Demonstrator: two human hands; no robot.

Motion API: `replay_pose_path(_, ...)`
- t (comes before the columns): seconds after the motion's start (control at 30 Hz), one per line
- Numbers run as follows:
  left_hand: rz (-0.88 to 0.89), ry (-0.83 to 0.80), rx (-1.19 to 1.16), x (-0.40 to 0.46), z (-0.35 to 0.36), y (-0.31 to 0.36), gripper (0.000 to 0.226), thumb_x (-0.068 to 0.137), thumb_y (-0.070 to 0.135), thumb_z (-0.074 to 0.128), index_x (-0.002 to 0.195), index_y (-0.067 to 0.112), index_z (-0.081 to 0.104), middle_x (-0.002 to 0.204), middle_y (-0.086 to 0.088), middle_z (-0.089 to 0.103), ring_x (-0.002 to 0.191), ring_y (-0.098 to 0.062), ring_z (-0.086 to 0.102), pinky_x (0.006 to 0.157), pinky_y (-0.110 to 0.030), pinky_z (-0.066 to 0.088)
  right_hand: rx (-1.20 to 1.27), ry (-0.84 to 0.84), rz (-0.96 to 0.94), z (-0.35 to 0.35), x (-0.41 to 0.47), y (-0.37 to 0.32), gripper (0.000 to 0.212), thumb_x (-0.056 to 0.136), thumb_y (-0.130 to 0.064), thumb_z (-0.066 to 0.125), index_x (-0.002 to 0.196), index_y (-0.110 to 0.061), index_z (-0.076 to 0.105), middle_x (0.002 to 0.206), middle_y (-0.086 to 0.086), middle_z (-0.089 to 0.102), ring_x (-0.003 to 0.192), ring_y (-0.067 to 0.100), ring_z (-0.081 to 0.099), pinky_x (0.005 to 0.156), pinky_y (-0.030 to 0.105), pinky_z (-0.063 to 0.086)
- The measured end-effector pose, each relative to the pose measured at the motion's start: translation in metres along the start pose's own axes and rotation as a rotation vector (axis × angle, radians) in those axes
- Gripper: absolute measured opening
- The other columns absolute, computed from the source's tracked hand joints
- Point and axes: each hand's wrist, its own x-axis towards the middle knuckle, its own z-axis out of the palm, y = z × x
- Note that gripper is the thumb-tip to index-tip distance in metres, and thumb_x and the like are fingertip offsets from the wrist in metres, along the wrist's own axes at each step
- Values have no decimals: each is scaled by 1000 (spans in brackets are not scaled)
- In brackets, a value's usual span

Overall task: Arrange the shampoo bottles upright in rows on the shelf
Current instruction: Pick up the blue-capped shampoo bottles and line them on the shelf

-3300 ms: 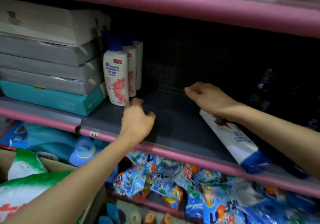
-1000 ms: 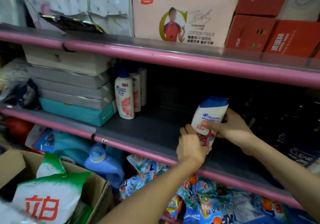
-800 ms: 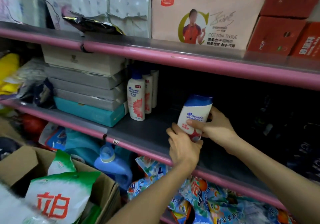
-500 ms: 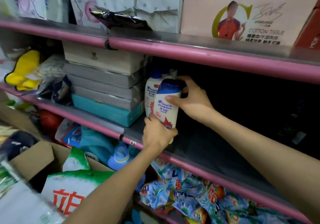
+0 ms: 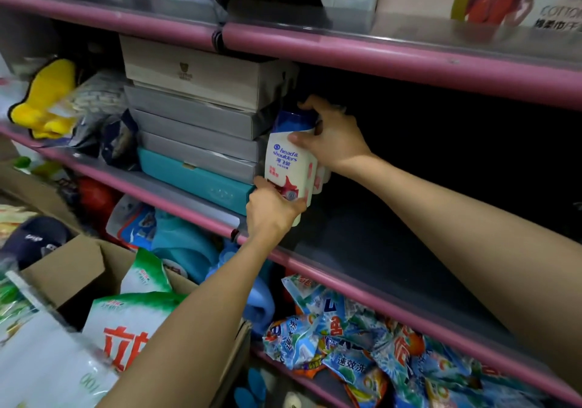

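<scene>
A: Start at the fingers. What are they doing?

B: The right hand [image 5: 330, 143] has its thumb pressed on the front shoulder of the shampoo bottle [image 5: 288, 168], just under the blue cap [image 5: 294, 120], and its fingers are curled over the cap's top and far side. The left hand [image 5: 271, 212] wraps the bottle's base, fingers curled round the lower front corner.

A: And the bottle itself?

B: Upright or very nearly so, label facing out, at the front of the grey shelf [image 5: 362, 243]. It stands just beside the teal box [image 5: 195, 176] at the bottom of the stacked boxes [image 5: 201, 108]. Right behind it are more white bottles [image 5: 318, 177], mostly hidden; I can see only slivers of their sides. Whether the base is resting on the shelf I cannot tell, because the left hand covers it.

A: So which step is this?

B: I judge it to be the placing step: setting this bottle at the head of the existing row.

A: What does the next move call for?

B: Probably seating the base flat, squaring it with the bottles behind, then easing both grips off without tipping it. The shelf stretching right looks dark and open for further rows.
</scene>
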Motion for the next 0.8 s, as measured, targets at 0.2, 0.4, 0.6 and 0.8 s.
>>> replay_pose_path(0.2,15,-15,-9,4,2,0,65,68,35,79,111,5,41,108,-14,61,97,-34,61,78,-40,54,-29,3,-18,0,5,2,55,85,-25,68,136,-19,47,138,-3,53,117,21,56,98,27,42)
replay_pose_path(0.4,13,-23,-3,3,3,-1,67,68,37,79,114,7,40,110,-12,60,97,-31,61,76,-38,53,-5,22,-20,4,4,4,54,85,-27,67,135,-20,47,136,-1,55,113,21,59,91,25,45)
replay_pose_path(0.6,-41,-96,14,-9,-8,-2,63,75,33,77,119,-1,47,120,-18,56,111,-34,55,90,-40,48,-39,-42,19,-10,-14,-5,64,84,-24,68,141,-25,38,131,1,57,114,20,58,89,22,44)
replay_pose_path(0.8,-37,-76,-157,-71,-35,-6,37,79,26,66,112,10,60,105,0,66,100,-20,62,87,-31,49,-2,53,42,-18,-95,-29,44,84,-22,62,126,-19,49,99,-2,63,92,16,63,80,28,51)
